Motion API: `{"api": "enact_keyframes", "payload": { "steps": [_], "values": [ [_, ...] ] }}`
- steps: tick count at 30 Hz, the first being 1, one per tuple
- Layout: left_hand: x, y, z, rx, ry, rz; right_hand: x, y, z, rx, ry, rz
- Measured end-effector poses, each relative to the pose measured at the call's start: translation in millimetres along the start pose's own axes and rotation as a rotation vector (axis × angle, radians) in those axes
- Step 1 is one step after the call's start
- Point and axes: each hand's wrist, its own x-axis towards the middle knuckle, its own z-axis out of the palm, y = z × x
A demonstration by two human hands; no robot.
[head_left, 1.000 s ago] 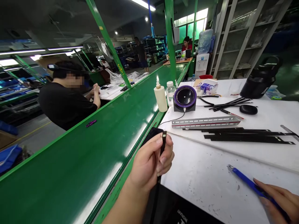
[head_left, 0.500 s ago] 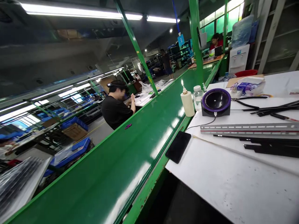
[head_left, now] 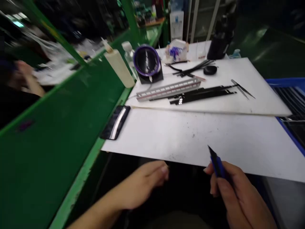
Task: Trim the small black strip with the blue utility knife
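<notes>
Head view: right hand (head_left: 234, 194) gripping blue pen (head_left: 217, 163), left hand (head_left: 145, 184) loosely curled, empty.

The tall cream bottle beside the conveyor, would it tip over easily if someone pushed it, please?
Probably. The cream bottle is tall and narrow with a slim nozzle, so a push near the top would likely topple it. It looks like light plastic. On its side, the round body might roll toward the green conveyor.

Factory assembly line: green conveyor belt (head_left: 47, 133) runs alongside white workbench (head_left: 190, 140) w/ black strips (head_left: 202, 94), metal rail (head_left: 168, 90), glue bottle (head_left: 118, 65), shelving at rear.
</notes>
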Motion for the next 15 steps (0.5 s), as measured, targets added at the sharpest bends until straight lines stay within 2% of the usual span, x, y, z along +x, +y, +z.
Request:
{"api": "enact_keyframes", "payload": {
  "steps": [3, 5, 9, 12, 15],
  "values": [
    [3.1, 6.7, -8.8, -0.06, -0.047, -0.084, 9.7, -16.3, -4.0, -0.071, -0.141, -0.077],
    [4.9, 5.7, -4.9, -0.19, -0.067, -0.134, 18.8, -22.2, -1.5, -0.167, -0.261, -0.115],
    [8.6, -4.2, 12.8, -0.403, 0.048, -0.178, 27.6, -22.4, 10.7, -0.288, -0.432, -0.115],
    [11.6, -8.4, 19.4, -0.406, 0.101, -0.212, 29.8, -19.2, 19.4, -0.343, -0.489, -0.094],
    [14.1, -6.8, 18.2, -0.357, 0.118, -0.24, 33.0, -17.8, 22.5, -0.374, -0.553, -0.08]
  ]
}}
